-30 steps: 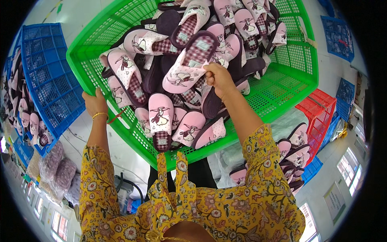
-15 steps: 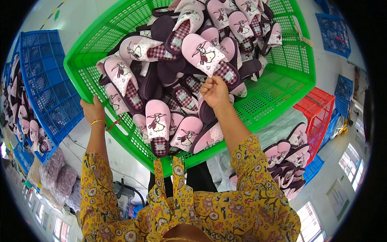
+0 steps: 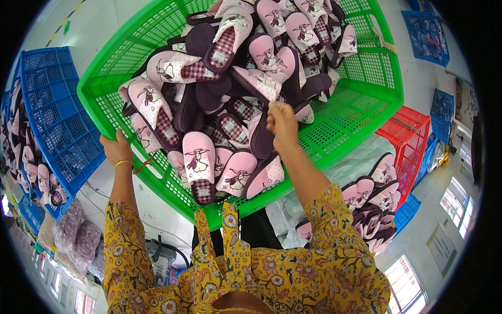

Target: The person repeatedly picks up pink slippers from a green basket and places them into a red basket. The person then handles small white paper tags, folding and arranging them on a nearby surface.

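Left hand [image 3: 116, 150], left of frame: clasping the rim of the green basket [image 3: 361, 112]. Right hand [image 3: 282, 123], centre: pinching one pink slipper [image 3: 260, 82] over the slipper pile [image 3: 198, 154]; formerly face-up, now tilted edge-on, its checked insole hidden.

One left hand [image 3: 116, 150] at nine o'clock, one right hand [image 3: 283, 125] toward one, one green basket [image 3: 348, 125] at twelve, one red crate [image 3: 410, 157] at three and dozens of slippers [image 3: 198, 159], not exactly countable, are seen.
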Motion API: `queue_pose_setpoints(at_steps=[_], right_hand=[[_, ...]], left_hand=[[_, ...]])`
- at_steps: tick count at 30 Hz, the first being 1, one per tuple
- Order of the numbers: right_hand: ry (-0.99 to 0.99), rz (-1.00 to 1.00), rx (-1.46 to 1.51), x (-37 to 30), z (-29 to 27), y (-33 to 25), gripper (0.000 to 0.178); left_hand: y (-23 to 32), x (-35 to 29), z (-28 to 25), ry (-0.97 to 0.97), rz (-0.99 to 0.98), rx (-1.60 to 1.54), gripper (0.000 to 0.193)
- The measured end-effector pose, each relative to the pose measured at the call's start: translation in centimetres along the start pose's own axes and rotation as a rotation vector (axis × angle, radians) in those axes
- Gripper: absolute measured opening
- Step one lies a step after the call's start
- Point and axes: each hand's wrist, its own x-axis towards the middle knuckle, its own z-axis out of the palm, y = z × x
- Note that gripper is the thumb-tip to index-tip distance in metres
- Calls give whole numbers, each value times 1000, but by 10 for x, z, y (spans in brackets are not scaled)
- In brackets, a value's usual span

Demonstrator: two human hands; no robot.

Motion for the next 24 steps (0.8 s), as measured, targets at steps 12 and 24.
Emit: queue_pose_setpoints(at_steps=[12,24], right_hand=[[-209,-33,-1309,207,-30,14,64],[87,70,180,135,-15,94,52]], left_hand=[[4,3,6,-23,15,-14,53],[-2,4,3,-10,14,22,53]])
